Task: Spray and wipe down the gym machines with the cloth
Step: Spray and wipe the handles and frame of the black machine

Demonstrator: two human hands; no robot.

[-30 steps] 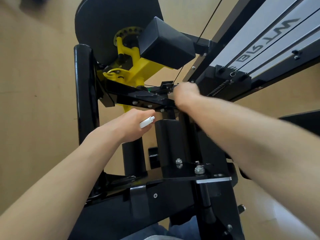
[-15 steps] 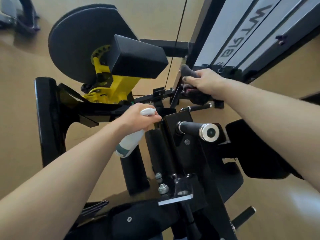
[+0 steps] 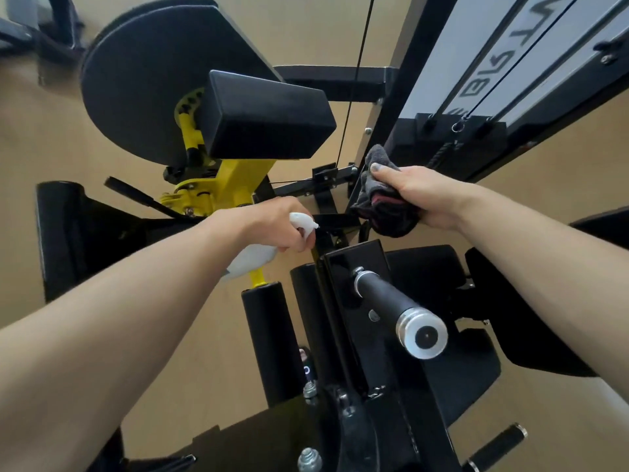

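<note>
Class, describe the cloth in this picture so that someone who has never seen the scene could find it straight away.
Start at the white weight-stack tower at upper right and drop to its black base. Just left of that base, the right hand grips a bunched dark grey cloth against the black frame. It is the only soft, crumpled thing among hard metal and smooth pads, with a hint of pink in its folds.

The left hand [image 3: 272, 223] covers the neck and trigger of the spray bottle [image 3: 250, 258], and the forearm hides the bottle's lower end, so only the white nozzle tip and part of the body show. Most of the cloth [image 3: 379, 195] is bunched under the right hand [image 3: 420, 195], whose fingertips are buried in its folds. Beyond that hand, the lettering on the white panel [image 3: 476, 73] is cut off by the top edge and unreadable. Near the left hand, the yellow bracket [image 3: 221, 189] is blurred.
</note>
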